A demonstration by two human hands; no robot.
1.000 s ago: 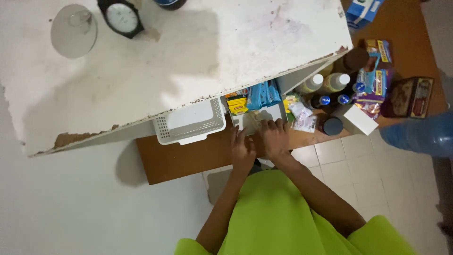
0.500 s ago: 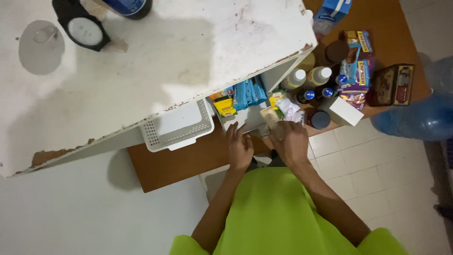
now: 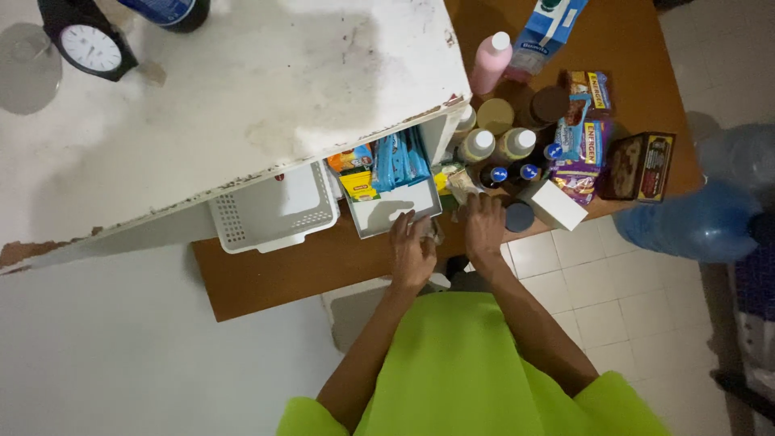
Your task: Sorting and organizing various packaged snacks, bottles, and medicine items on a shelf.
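At the front edge of the brown surface (image 3: pixel 266 274), a small crinkled packet (image 3: pixel 436 232) is pinched between both hands (image 3: pixel 448 238), and the crowded bottles (image 3: pixel 496 157) just beside could be toppled by a careless nudge.

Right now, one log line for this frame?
left hand: on grey rectangular tray front edge | right hand: at small clear packet | contents: cannot tell

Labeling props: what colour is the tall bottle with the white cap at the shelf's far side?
Pink bottle, white cap; head view.
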